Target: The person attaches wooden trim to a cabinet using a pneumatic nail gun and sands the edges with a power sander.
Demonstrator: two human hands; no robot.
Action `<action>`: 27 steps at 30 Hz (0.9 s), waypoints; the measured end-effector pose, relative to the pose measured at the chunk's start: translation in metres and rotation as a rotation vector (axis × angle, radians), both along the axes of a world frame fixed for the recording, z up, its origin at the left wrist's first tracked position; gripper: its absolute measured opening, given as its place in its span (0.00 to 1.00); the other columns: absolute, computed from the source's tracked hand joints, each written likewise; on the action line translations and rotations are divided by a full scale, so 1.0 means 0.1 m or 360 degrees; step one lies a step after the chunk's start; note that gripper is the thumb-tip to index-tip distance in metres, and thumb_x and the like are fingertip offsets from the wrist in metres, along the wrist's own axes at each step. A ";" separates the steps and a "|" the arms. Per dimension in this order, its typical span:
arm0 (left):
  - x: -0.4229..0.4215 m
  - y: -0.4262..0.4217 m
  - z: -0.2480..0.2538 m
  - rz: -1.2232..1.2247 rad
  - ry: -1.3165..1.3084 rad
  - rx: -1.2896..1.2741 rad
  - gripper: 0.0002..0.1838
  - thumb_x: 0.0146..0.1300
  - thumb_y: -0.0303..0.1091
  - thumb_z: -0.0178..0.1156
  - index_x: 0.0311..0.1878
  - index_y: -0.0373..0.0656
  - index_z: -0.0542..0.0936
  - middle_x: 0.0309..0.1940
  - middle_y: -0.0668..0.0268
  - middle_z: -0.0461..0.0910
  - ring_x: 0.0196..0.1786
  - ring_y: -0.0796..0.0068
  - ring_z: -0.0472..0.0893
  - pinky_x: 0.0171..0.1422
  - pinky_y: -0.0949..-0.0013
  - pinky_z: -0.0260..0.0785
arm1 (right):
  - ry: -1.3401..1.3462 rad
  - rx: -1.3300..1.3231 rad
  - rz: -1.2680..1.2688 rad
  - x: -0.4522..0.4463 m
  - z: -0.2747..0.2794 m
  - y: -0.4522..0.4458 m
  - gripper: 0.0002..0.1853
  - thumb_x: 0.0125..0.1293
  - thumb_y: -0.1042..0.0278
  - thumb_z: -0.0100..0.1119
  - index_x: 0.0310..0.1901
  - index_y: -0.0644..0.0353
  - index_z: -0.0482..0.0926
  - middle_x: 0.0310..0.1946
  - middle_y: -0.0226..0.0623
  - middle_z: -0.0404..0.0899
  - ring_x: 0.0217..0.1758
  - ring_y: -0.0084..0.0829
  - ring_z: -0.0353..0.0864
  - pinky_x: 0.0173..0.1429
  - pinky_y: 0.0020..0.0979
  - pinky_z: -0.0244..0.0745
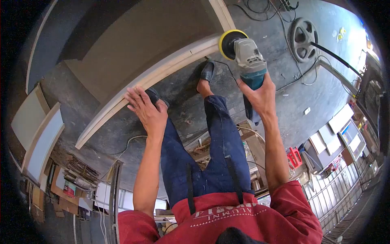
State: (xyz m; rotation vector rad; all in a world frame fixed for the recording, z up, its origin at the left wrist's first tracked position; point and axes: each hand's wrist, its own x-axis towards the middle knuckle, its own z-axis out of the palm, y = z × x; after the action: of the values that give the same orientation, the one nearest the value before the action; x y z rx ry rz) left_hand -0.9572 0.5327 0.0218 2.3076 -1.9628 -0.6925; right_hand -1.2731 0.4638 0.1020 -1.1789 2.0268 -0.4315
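My right hand (262, 95) is wrapped around the teal body of a power sander (250, 57) with a grey head. Its round pad (230, 44), black with a yellow rim, meets the corner of a pale wooden frame (172, 61), touching or very close to it. Along the curved near edge of that frame, my left hand (148, 107) lies palm down with its fingers spread. A dark brown panel (122, 49) shows inside the frame.
A grey wheel-shaped base (304, 38) with a black pole stands at the upper right among cables (280, 16). Curved panels (44, 142) lean at the left. A red plastic item (294, 157) and stacked boards (325, 142) are at the right.
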 end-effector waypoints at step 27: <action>-1.62 -1.13 -0.10 -0.0960 0.0155 -0.0244 0.46 0.53 0.25 0.59 0.78 0.44 0.55 0.81 0.53 0.45 0.81 0.39 0.42 0.78 0.31 0.39 | 0.0089 0.0031 -0.0603 -0.24 0.35 0.95 0.29 0.51 0.63 0.76 0.52 0.67 0.76 0.40 0.43 0.86 0.41 0.31 0.84 0.49 0.33 0.77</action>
State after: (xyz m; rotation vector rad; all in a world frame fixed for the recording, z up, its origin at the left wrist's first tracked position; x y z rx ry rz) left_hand -1.1196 0.4197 0.0118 1.5557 -2.5695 -0.6296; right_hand -1.2971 0.5590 0.1374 -0.7995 2.3036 -0.5649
